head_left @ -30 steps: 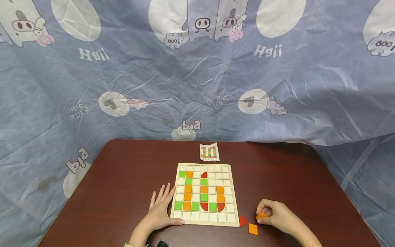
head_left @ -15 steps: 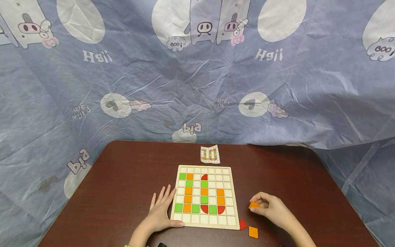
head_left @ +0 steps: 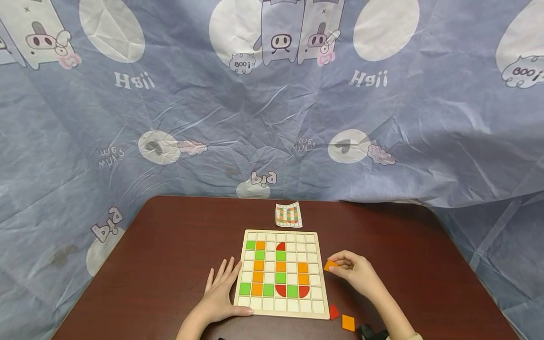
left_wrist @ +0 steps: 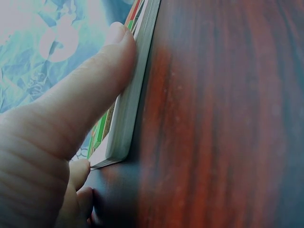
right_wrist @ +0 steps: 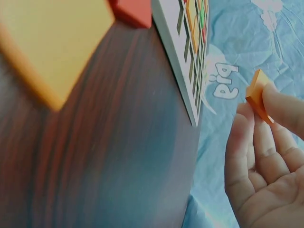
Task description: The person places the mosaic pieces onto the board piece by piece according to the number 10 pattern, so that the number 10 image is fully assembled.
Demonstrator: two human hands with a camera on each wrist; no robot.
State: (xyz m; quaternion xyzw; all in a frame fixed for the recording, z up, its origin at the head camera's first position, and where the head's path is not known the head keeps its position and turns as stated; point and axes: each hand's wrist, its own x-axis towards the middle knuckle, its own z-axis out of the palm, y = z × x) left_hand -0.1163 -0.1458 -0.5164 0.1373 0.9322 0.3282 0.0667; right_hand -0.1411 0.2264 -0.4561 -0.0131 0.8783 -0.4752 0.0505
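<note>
A pale wooden grid board [head_left: 281, 314] lies on the table, with green, orange and red tiles set in some of its cells. My left hand [head_left: 217, 297] rests at the board's left side with fingers spread; its thumb lies on the near left corner, as the left wrist view also shows the thumb [left_wrist: 95, 71] along the edge. Just beyond the board's right edge, my right hand [head_left: 357, 273] pinches an orange square tile [head_left: 330, 266] between thumb and fingers. In the right wrist view that tile [right_wrist: 257, 95] is held up above the table.
On the dark red-brown table [head_left: 191, 226], a red tile [head_left: 334, 311] lies by the board's near right corner, with another orange tile [head_left: 348, 323] beside it. A small printed pattern card [head_left: 288, 215] lies behind the board. A patterned cloth [head_left: 272, 104] hangs behind the table.
My right hand has carried the orange tile from the near right of the table leftward and away, up to the board's right edge. The left hand has stayed in place.
</note>
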